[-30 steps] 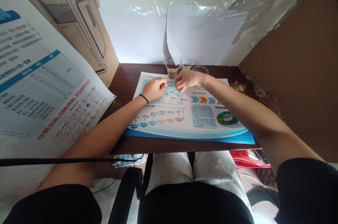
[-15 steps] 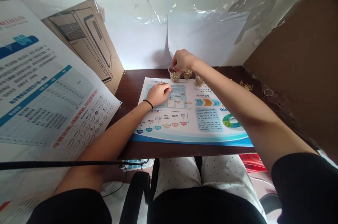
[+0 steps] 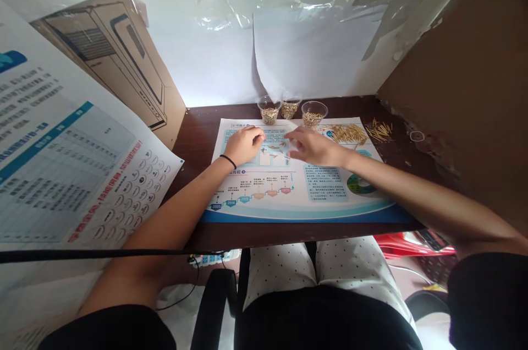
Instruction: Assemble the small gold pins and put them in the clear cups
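My left hand (image 3: 243,145) rests on the printed sheet (image 3: 272,213), its fingers curled together. What they hold, if anything, is hidden. Just to its right, my right hand (image 3: 314,146) reaches over the sheet with thumb and fingers apart and nothing visible between them. Several small thin tan pieces (image 3: 282,144) lie scattered on the paper between both hands. Behind them stand three clear plastic cups: a left cup (image 3: 269,113), a middle cup (image 3: 290,108) and a right cup (image 3: 313,116), each partly filled with small tan bits.
A pile of thin golden sticks (image 3: 348,133) lies on the sheet's right, with more loose sticks (image 3: 380,130) on the dark table (image 3: 231,235). A cardboard box (image 3: 136,58) and a large hanging printed page (image 3: 53,163) stand at left. A brown panel (image 3: 466,80) bounds the right.
My right hand has come from the left cup down to the sheet beside my left hand, and its fingers have parted. My left hand has stayed in place.
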A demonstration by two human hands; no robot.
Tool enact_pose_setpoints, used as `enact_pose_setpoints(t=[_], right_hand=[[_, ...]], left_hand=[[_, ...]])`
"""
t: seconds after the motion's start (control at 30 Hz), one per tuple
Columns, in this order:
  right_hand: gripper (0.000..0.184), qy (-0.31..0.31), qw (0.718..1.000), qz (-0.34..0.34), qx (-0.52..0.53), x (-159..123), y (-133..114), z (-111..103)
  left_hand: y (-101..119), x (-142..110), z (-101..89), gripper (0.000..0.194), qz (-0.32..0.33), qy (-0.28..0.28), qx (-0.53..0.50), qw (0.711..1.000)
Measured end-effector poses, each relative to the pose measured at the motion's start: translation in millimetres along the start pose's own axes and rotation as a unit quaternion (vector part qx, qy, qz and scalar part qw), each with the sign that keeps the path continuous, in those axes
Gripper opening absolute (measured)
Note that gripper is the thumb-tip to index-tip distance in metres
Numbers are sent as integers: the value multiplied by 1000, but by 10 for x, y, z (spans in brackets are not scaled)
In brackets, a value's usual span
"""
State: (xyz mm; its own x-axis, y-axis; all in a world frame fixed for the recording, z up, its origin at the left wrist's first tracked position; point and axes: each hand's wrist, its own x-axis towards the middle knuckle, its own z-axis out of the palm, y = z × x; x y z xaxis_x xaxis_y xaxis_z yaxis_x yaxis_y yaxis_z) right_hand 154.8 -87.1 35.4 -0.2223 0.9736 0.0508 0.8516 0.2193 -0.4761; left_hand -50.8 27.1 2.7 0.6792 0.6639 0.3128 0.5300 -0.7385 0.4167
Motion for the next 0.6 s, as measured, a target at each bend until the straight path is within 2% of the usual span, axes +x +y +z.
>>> enact_pose_setpoints(t=[0.1,0.43,0.6], right_hand=[[57,-14,999,-31,1,-70,68,136],[20,-4,999,-42,-21,400,-33,138],[17,-27,997,-59,-47,446,-136,112]], left_hand=[[0,3,-1,20,6,0,1,1000],[16,6,-12,19,-1,-4,8,1000],[19,11,-9,19,-3,-4,10,1000]])
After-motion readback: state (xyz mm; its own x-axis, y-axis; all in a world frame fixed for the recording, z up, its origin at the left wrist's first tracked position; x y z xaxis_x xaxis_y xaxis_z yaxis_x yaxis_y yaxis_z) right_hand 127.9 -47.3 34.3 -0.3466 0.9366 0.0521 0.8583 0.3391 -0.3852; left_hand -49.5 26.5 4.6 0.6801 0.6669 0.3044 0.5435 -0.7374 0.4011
